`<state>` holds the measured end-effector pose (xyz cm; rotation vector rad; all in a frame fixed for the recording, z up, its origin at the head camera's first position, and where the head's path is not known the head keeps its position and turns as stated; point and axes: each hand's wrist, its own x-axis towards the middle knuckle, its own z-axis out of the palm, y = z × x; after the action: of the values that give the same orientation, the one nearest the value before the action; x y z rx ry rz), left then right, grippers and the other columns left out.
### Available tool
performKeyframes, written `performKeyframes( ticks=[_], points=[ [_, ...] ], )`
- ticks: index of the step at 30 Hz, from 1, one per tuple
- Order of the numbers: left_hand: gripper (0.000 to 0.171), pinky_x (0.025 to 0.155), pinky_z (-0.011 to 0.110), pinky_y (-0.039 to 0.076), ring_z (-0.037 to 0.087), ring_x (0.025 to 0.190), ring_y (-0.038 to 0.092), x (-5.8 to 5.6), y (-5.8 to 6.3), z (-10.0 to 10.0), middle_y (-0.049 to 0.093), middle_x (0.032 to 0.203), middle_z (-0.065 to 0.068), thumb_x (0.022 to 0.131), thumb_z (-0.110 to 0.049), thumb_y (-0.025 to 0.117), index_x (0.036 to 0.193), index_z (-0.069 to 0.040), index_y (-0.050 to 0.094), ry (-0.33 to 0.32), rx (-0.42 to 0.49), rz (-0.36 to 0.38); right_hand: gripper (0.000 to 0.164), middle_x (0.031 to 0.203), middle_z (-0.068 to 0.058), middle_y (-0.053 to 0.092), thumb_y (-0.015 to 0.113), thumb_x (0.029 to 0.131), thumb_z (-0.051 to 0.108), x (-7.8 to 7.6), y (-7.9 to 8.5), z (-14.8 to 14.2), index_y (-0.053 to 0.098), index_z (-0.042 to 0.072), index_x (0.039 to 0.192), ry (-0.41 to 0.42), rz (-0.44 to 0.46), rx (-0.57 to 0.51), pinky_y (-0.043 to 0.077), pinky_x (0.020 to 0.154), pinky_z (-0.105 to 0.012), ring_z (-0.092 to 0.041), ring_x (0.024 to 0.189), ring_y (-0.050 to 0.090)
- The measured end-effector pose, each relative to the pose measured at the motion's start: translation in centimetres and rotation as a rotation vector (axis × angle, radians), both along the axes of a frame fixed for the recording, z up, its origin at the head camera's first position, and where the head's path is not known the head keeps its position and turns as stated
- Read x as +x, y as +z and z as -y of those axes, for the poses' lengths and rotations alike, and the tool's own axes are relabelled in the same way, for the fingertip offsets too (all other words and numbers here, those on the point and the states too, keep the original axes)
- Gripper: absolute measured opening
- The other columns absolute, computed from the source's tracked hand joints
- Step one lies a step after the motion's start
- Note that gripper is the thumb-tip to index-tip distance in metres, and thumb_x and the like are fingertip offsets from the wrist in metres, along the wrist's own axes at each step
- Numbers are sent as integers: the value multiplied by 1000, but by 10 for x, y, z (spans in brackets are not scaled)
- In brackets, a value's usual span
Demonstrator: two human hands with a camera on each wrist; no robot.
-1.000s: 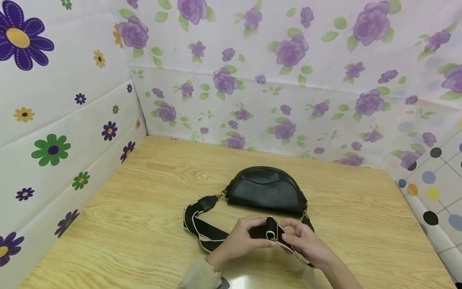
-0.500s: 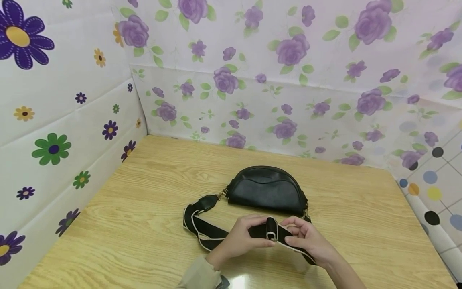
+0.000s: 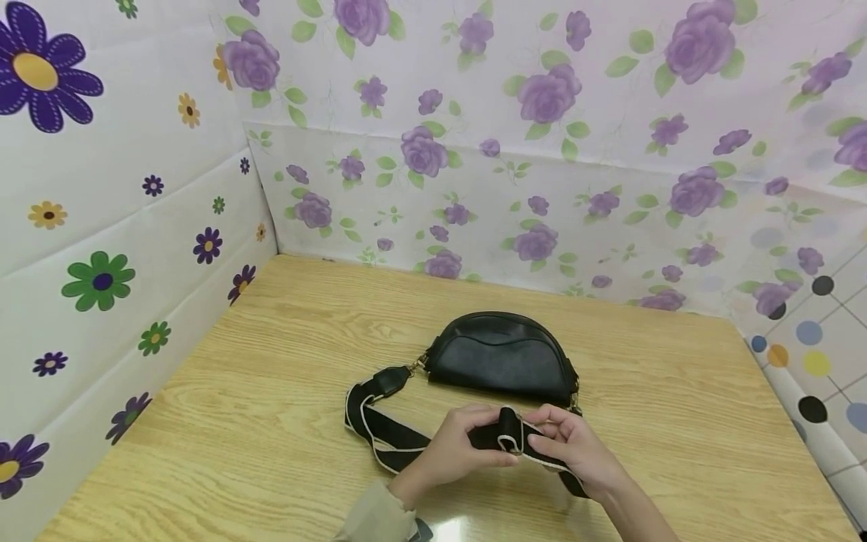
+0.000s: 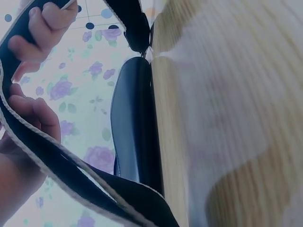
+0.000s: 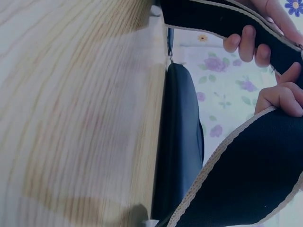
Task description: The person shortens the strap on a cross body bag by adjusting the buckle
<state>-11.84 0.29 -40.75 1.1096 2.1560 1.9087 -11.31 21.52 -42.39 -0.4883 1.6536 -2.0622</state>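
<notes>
A black half-moon handbag (image 3: 501, 354) lies on the table, with a black, cream-edged webbing strap (image 3: 393, 435) clipped to both ends. My left hand (image 3: 452, 448) grips the strap just left of its metal slide buckle (image 3: 513, 444), thumb below and fingers above. On the buckle's other side my right hand (image 3: 576, 448) pinches the strap between thumb and fingers. A loop of webbing stands up through the buckle. In the right wrist view a wide stretch of strap (image 5: 246, 175) hangs from the fingers close to the camera. The left wrist view shows the strap (image 4: 71, 170) running past the bag (image 4: 135, 123).
The wooden table (image 3: 284, 331) extends around the bag on all sides. Flower-printed cloth walls (image 3: 420, 188) rise at the back and left, and a dotted cloth (image 3: 813, 376) borders the right edge.
My right hand has shifted its hold slightly along the strap beside the buckle, and the webbing at its lower side has moved a little. The left hand and the bag stay put.
</notes>
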Motion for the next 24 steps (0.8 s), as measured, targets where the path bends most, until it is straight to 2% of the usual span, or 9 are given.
performKeyframes(
  ticks=[8,15,20,24],
  points=[
    [33,77,24,46,7,88,54,1,-2,-3,62,94,10,67,-2,76,98,2,63,9,-2,-47,18,90,-1,64,53,88,1,1,1,4,54,15,99,-38,9,30,46,55,-17,-7,73,57],
    [37,79,26,46,9,92,55,1,-2,-4,62,99,13,69,0,75,103,5,62,-5,21,-39,19,87,-1,64,51,89,2,0,1,3,52,14,104,-31,52,20,42,50,-16,-5,62,53],
    [36,80,26,46,9,93,54,0,-2,-4,61,100,14,72,1,72,105,6,60,-39,28,-32,14,84,0,62,48,91,3,1,1,2,57,10,99,27,69,-40,46,54,-20,-8,63,55],
    [32,76,25,46,7,89,53,0,-1,-5,60,97,13,74,0,70,104,5,60,-36,11,-34,19,81,1,62,43,93,1,1,1,1,59,9,96,82,51,-80,47,58,-22,-10,64,57]
  ],
)
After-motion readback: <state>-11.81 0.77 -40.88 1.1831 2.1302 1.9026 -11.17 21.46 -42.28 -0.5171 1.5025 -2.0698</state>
